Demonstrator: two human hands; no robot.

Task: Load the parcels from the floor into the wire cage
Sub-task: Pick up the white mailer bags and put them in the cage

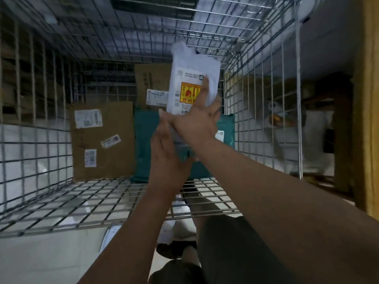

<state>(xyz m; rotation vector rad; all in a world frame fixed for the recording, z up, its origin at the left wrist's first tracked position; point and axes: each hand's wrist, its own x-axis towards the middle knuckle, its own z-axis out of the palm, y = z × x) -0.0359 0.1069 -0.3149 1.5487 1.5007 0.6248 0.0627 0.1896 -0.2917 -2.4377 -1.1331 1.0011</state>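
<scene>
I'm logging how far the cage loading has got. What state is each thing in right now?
White parcel: held over the cage, not yet set down.
Left hand: open, fingers against the parcel's lower edge.
Right hand: fingers spread on the parcel's front.
Large cardboard box: inside the cage, left.
Teal bag: inside the cage, beside that box.
Small cardboard box: inside, at the back.
Wire cage: partly loaded.

white parcel [192, 78] with yellow-and-red label, print blurred, box [102, 140] stickers unreadable
</scene>
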